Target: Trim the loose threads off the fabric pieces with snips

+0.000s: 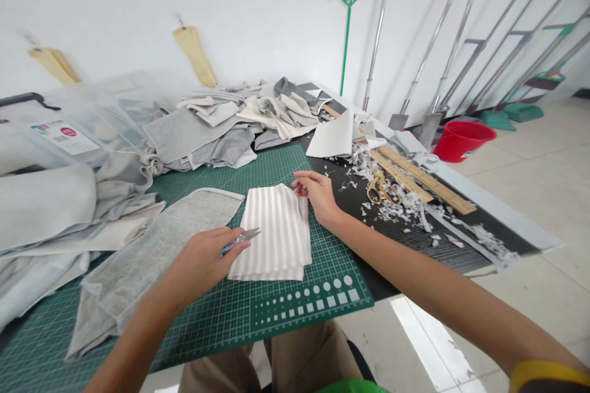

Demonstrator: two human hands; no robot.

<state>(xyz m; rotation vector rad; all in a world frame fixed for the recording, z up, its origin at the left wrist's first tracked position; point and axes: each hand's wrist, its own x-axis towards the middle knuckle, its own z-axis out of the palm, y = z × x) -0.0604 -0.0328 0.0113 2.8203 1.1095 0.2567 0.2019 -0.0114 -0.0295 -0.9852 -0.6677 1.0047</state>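
Observation:
A grey-and-white striped cloth point(276, 233) lies folded on the green cutting mat point(332, 264). My left hand point(212, 258) is closed around small blue-handled snips point(239, 239), whose blades point right over the cloth's left part. At the cloth's upper right corner is my right hand point(316, 193), thumb and fingers drawn together; whether they pinch the cloth edge or a thread is too small to tell. A plain grey fabric piece point(152, 252) lies left of the striped cloth, partly behind my left forearm.
Fabric heaps lie behind point(198, 129) and at the left point(46, 202). At right are wooden rulers point(424, 178), gold scissors point(380, 189) and shredded scraps point(405, 212). A clear plastic box point(78, 129) stands back left. A red bucket point(463, 141) is on the floor.

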